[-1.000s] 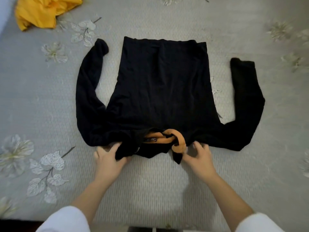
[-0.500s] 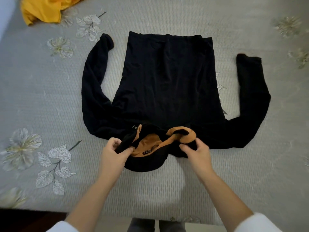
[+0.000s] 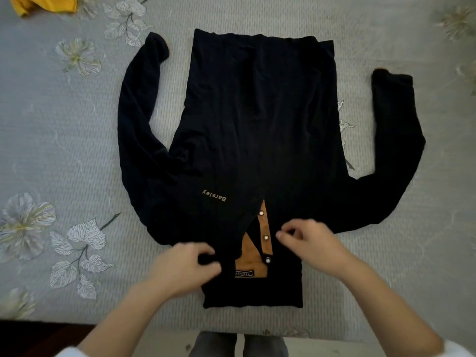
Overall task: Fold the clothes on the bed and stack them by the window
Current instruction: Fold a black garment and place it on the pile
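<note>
1. We see a black long-sleeved shirt [image 3: 257, 119] lying flat and front up on the bed [image 3: 56, 155], with its collar [image 3: 252, 292] nearest the person and its hem at the far side.
2. Its two sleeves [image 3: 139, 130] spread out to either side and bend away from the person.
3. The neck opening shows a tan button strip [image 3: 265, 228] with three buttons, and pale lettering [image 3: 214, 195] sits upside down just left of it.
4. The left hand [image 3: 185, 269] grips the left side of the collar, fingers and thumb curled round a fold of black cloth.
5. The right hand [image 3: 309, 243] rests on the shirt just right of the button strip, with its fingers curled and thumb and forefinger close together. It is blurred, so we cannot tell whether they clamp the cloth.
6. A yellow garment [image 3: 43, 5] lies crumpled at the far left corner, well apart from the shirt.
</note>
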